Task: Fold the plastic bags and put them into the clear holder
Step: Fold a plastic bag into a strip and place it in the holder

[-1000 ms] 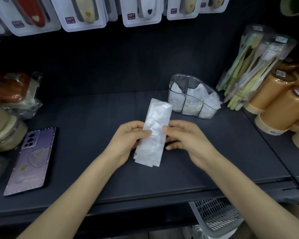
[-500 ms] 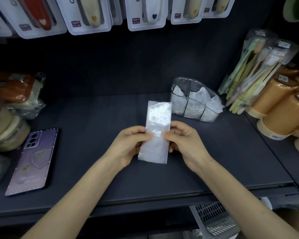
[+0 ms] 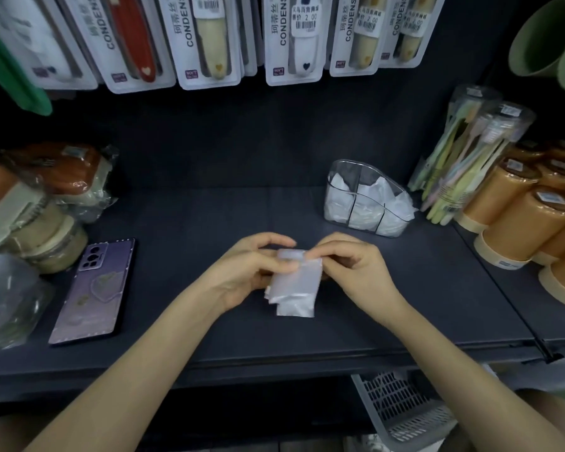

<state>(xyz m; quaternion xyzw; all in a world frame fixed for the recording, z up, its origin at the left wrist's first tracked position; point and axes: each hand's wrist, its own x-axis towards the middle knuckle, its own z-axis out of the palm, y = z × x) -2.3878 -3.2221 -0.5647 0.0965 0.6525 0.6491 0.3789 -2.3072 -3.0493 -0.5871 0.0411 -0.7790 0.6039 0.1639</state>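
Translucent white plastic, a moment ago a long strip reaching up toward the back of the shelf (image 3: 209, 223), is now a short packet about half that length. The far end of the plastic bag (image 3: 296, 283) has been brought over toward the person, and the new crease sits at the top, under the fingertips.

Both hands are on it. The left hand (image 3: 247, 272) has its fingers curled round the upper left edge with the thumb pressing on the fold. The right hand (image 3: 356, 272) pinches the upper right corner between thumb and forefinger. The bag is held just over the middle of the shelf. Its lower layers fan out unevenly at the bottom, so the fold looks a bit loose.

I'd say the folding of this bag is nearly finished. It may need one more fold or a press along the crease before it goes in. The clear holder (image 3: 353, 164) stands well apart, further back and to the right, beside the packs of toothbrushes (image 3: 463, 158). Its compartments already hold folded bags (image 3: 382, 203), and I can't tell from here which one has room.

A purple phone (image 3: 95, 288) lies untouched on the left of the shelf.
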